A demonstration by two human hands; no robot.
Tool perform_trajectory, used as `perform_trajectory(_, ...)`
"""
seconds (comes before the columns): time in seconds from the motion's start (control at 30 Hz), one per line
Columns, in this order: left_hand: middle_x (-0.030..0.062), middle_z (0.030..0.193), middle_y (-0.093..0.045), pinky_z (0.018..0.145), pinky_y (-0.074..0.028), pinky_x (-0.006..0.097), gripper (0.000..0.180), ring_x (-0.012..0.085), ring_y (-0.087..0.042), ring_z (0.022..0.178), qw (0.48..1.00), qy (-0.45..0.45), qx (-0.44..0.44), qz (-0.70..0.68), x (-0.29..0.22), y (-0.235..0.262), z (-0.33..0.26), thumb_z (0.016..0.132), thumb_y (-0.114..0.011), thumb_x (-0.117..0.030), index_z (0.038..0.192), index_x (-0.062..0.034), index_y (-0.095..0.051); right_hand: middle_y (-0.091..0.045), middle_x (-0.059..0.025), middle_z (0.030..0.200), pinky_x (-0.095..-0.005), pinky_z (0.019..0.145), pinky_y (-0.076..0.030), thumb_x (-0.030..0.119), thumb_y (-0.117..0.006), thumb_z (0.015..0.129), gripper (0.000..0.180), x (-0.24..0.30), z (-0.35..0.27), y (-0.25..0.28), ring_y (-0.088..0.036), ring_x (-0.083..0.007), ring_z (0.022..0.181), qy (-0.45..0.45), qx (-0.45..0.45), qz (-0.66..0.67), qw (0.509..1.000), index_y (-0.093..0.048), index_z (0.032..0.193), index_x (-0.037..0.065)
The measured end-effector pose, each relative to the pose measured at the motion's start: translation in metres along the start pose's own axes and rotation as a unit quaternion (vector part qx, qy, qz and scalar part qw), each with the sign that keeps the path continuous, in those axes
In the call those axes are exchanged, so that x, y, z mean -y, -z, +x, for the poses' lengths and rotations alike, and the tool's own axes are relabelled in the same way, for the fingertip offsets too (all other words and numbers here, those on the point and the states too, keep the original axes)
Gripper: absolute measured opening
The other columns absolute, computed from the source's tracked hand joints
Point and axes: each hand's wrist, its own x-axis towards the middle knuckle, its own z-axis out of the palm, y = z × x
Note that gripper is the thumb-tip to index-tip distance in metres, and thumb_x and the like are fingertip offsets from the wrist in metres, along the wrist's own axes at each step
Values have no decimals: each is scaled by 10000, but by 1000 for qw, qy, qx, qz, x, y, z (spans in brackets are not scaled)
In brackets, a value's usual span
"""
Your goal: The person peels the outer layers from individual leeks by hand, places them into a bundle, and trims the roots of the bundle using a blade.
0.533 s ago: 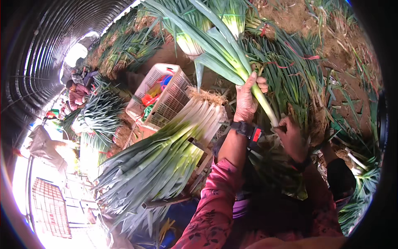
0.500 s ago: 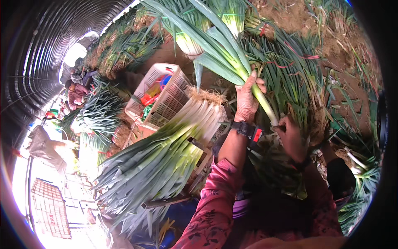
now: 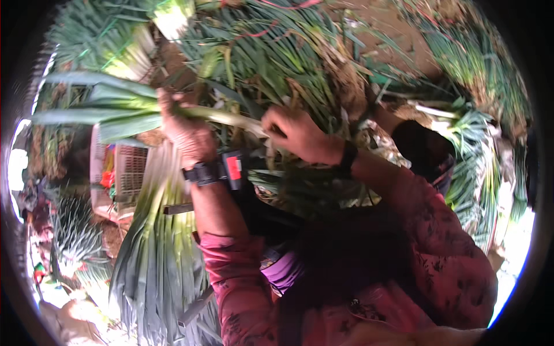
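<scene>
My left hand (image 3: 186, 130) is wrapped round a leek (image 3: 225, 117), at the place where its pale stalk meets the green leaves. The leek lies almost level, leaves pointing left and the white root end to the right. At that root end my right hand (image 3: 297, 134) has its fingers curled and pinched together against the stalk; the fingertips are partly hidden. Below my left hand lies a large pile of trimmed leeks (image 3: 156, 230), white ends up and leaves hanging toward me, on a rack with a metal bar (image 3: 178, 209).
A pale plastic crate (image 3: 128, 179) with colourful items stands left of the pile. Tied leek bundles (image 3: 135, 55) lie at the far left. A heap of untrimmed leeks (image 3: 277, 63) spreads beyond my hands, and more leeks (image 3: 476, 167) lie at the right.
The view has swung to the right. The leek has turned from steeply slanted to nearly level, with my left hand still round it and my right hand still at its root end.
</scene>
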Motion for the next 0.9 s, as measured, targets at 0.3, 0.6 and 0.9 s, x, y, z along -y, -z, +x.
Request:
perform_trajectory(0.3, -10, 716, -505, 583, -420, 233, 208, 101, -441, 615, 1000, 6, 2, -9, 22, -10, -2, 889, -669, -253, 963, -109, -539, -554, -80, 869, -403, 661, -487, 99, -749, 722, 339, -6, 7, -1, -612, -295, 781, -100, -34, -74, 992, -475, 919, 67)
perform_trajectory(0.6, 7, 749, -528, 634, -438, 258, 271, 117, -472, 662, 999, 10, 38, -27, 32, -6, 5, 886, -667, -281, 1008, -82, -530, -559, -75, 906, -361, 618, -512, 94, -680, 759, 258, -3, -9, -7, -620, -268, 773, -23, 4, -185, 983, -510, 952, 61)
perform_trajectory(0.9, 15, 768, -545, 664, -460, 315, 276, 154, -514, 701, 1000, -16, 19, -10, 12, 5, 23, 911, -613, -350, 986, -87, -575, -410, -138, 1307, -440, 1016, -381, 94, -648, 789, 674, -25, -50, 46, -447, -303, 1199, 22, 57, -183, 981, -372, 1403, 70)
